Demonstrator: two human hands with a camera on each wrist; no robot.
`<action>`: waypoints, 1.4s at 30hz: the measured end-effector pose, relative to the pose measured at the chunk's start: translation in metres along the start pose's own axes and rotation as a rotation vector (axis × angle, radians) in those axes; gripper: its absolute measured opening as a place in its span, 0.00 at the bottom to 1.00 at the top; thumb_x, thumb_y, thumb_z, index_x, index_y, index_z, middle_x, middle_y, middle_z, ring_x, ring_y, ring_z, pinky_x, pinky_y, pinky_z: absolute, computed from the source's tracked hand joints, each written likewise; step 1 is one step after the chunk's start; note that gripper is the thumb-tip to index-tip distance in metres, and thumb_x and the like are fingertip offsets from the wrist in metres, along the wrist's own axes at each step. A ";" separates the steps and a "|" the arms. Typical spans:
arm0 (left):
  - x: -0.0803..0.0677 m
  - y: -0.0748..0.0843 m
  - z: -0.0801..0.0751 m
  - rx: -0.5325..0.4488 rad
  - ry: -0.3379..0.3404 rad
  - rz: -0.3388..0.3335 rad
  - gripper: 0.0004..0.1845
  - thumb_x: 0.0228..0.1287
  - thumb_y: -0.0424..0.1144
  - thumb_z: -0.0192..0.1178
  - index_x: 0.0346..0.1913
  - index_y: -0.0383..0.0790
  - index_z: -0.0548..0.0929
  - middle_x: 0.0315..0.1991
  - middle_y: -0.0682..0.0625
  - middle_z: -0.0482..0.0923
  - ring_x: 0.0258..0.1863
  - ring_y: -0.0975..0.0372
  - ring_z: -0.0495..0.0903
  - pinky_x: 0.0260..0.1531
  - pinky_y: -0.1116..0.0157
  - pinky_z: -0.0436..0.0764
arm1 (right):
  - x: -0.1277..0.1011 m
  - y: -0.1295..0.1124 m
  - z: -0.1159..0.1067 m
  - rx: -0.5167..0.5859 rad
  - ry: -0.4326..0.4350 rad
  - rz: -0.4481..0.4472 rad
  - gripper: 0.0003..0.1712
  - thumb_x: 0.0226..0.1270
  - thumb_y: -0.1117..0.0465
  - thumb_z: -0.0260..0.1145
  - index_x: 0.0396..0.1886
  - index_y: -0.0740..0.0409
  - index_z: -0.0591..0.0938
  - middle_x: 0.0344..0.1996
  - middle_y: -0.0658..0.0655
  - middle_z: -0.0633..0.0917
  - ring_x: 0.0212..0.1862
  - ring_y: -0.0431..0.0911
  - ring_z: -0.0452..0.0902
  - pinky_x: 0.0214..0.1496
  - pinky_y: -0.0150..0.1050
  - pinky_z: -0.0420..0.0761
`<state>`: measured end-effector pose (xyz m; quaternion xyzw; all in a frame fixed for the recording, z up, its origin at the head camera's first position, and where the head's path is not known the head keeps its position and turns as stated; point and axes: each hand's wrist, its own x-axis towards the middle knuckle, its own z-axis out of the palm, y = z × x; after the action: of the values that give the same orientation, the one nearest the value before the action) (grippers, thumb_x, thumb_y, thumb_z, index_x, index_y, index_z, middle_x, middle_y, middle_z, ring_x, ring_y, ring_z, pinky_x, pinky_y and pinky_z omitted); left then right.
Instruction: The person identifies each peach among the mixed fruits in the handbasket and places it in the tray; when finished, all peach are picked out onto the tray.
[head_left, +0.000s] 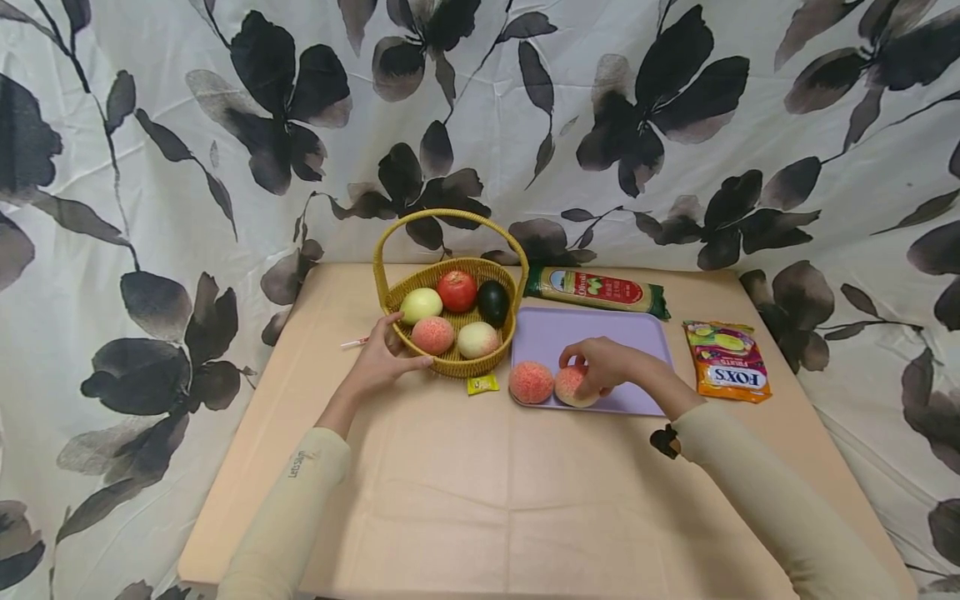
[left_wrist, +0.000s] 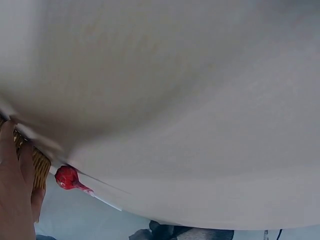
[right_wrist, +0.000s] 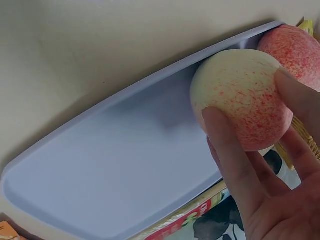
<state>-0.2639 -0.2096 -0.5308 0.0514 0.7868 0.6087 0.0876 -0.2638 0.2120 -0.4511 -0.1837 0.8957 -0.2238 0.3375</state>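
Note:
My left hand (head_left: pixel 381 354) holds the left side of a yellow wicker basket (head_left: pixel 480 369), fingertips at its rim and thumb along its front. Inside sit a red tomato (head_left: pixel 457 291), a dark avocado (head_left: pixel 492 302), a pale green fruit (head_left: pixel 422 306) and two peaches, one pink (head_left: pixel 432 336) and one paler (head_left: pixel 477 340). Over the purple tray (head_left: pixel 600 333), my right hand (head_left: pixel 603 365) grips a cream-and-pink peach (right_wrist: pixel 240 95) between thumb and fingers. Another pink peach (head_left: pixel 532 382) rests beside it at the tray's front left corner.
Behind the tray lies a pasta packet (head_left: pixel 596 288). A Fox's candy bag (head_left: pixel 726 361) is to its right. A small yellow wrapped sweet (head_left: pixel 483 384) lies before the basket, and a red lollipop (left_wrist: pixel 67 178) left of it. A floral cloth (head_left: pixel 450 125) hangs behind the table.

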 end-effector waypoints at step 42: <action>0.000 -0.002 0.001 -0.021 -0.011 0.037 0.62 0.54 0.39 0.81 0.82 0.39 0.46 0.82 0.37 0.52 0.81 0.45 0.58 0.81 0.47 0.61 | 0.010 -0.084 -0.037 -0.247 0.074 -0.190 0.39 0.60 0.57 0.80 0.70 0.58 0.76 0.67 0.66 0.79 0.68 0.61 0.75 0.69 0.59 0.80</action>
<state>-0.2632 -0.2093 -0.5329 0.0683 0.7788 0.6182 0.0810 -0.2818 0.1472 -0.3871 -0.2995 0.9068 -0.1494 0.2564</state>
